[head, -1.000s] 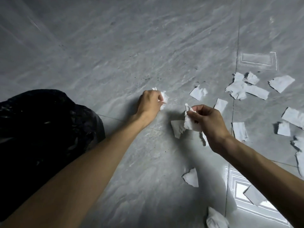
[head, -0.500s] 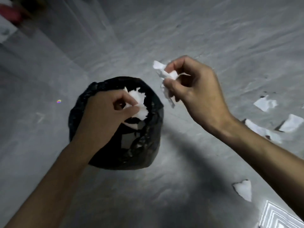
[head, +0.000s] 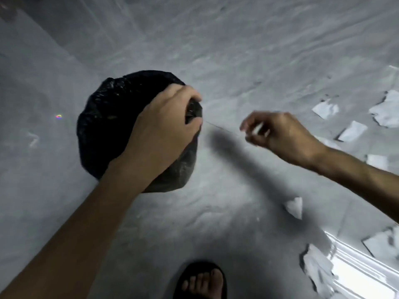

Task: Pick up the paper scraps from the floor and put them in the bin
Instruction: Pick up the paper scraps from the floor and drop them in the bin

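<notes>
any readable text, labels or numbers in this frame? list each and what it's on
None. The black bin bag, the paper scraps on the floor and the sandal show no readable print; the scraps look blank, though the frame is motion-blurred.

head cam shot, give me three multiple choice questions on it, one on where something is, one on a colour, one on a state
1. Where is the left hand?
A. on the rim of the bin
B. flat on the floor
C. on the foot

2. What colour is the liner on the bin?
A. white
B. black
C. blue

3. What state is the right hand in?
A. spread flat and empty
B. fingers curled, pinching something small and white
C. gripping the bin

Answers:
1 A, the left hand's fingers close over the bin's right edge.
2 B, the plastic is glossy black.
3 B, a blurred white sliver shows between its curled fingers, to the right of the bin and clear of it, while paper scraps lie on the floor.
</notes>
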Demonstrator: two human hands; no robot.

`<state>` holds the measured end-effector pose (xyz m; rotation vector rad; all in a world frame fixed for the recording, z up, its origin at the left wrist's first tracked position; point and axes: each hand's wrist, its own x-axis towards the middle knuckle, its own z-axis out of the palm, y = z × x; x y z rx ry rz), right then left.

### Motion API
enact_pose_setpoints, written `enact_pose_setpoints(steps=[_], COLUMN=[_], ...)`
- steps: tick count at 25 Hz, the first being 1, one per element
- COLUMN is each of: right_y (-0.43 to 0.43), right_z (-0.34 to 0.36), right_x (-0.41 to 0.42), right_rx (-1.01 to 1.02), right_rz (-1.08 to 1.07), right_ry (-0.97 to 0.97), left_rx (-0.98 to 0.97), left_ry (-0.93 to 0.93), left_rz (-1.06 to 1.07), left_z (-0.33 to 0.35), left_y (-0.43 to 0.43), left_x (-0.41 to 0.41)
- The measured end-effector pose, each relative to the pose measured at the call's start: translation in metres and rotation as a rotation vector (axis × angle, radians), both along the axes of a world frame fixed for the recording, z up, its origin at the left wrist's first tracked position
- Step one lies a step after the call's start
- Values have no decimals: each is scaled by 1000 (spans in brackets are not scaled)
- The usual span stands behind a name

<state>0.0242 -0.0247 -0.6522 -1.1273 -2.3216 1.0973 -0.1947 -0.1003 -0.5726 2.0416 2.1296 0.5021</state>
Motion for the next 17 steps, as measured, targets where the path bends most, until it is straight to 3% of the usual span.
enact_pose_setpoints(steps=[2, 4, 8, 11, 14, 17], right_y=[-29, -68, -99, -80, -51, -35], right_z=[-41, -75, -107, -118, -120, -127], right_x=[61, 104, 125, 151, 172, 165], right_rx=[-53, -100, -173, -95, 158, 170], right_rz=[127, 202, 70, -279, -479, -388], right_ry=[-459, -678, -411, -260, -333, -387], left_rx=[-67, -206, -434, -459, -431, -382], left_ry=[-81, -136, -129, -33, 78, 42], left_rz=[-191, -321, -446, -468, -457, -393], left_z=[-11, -35, -109, -161, -199, -216], left_y=[13, 25, 50, 70, 86, 94], left_x=[45, 87, 145, 175, 185, 182])
